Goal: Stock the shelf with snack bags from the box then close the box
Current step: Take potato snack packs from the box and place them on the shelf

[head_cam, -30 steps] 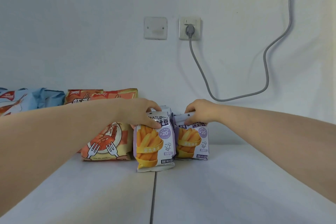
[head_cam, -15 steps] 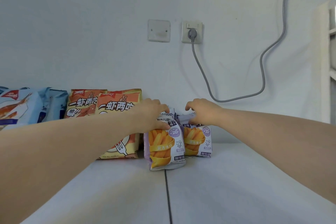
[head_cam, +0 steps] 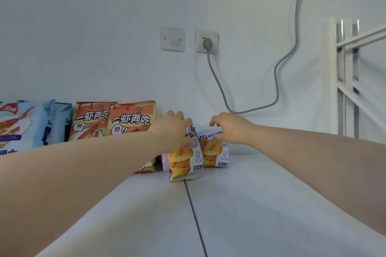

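Purple, two snack bags stand side by side on the white shelf [head_cam: 271, 204], right of the orange bags [head_cam: 131, 119]. The left hand [head_cam: 173, 129] grips the near purple bag [head_cam: 183, 162] at its top; the right hand [head_cam: 231, 129] pinches the far purple bag [head_cam: 215, 152].

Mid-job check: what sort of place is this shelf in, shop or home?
Probably a home or back room, not a shop floor: a white shelf against a bare wall, a wall socket with a grey cable plugged in, and a white frame at right.
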